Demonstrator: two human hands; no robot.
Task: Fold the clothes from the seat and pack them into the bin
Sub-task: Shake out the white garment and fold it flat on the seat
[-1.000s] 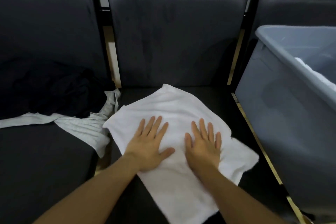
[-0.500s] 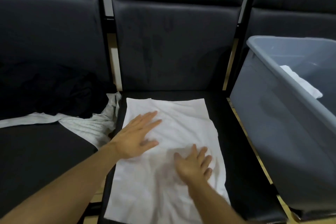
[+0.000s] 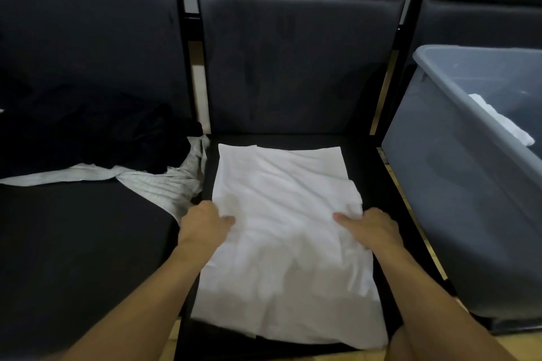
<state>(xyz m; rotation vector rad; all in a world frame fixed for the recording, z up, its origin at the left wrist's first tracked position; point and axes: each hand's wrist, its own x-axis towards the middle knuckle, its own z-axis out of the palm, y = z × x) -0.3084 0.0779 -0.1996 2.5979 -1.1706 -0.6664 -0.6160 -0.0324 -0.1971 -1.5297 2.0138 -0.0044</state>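
the white garment (image 3: 281, 214) lies spread flat on the middle seat (image 3: 366, 173) in front of me, a long rectangle running from the backrest toward my knees, because i need a flat dark surface under it to see the edges and get a square fold. my left hand (image 3: 205, 226) is at its left edge and my right hand (image 3: 369, 228) at its right edge, about halfway down the length. each has the thumb lying on top of the cloth and the fingers tucked out of sight at the edge, so i read both as pinching the fabric there — though the fingers underneath are hidden and i can't be sure how deep they go. the hands sit well apart, the full width of the cloth between them, which keeps it taut across the middle; that looks like the place for a crosswise fold, one half going over the other.

the grey bin (image 3: 469, 214) stands just beside the seat on my right, close enough to lift the folded piece straight across. something white (image 3: 498, 120) already lies inside it, so packing seems under way. on the left seat (image 3: 73, 243) a dark heap of clothes (image 3: 117, 132) and a pale striped garment (image 3: 164, 184) wait unfolded — kept apart from my working seat so they don't tangle with the piece in hand. the striped one's corner reaches close to my left hand, worth minding.
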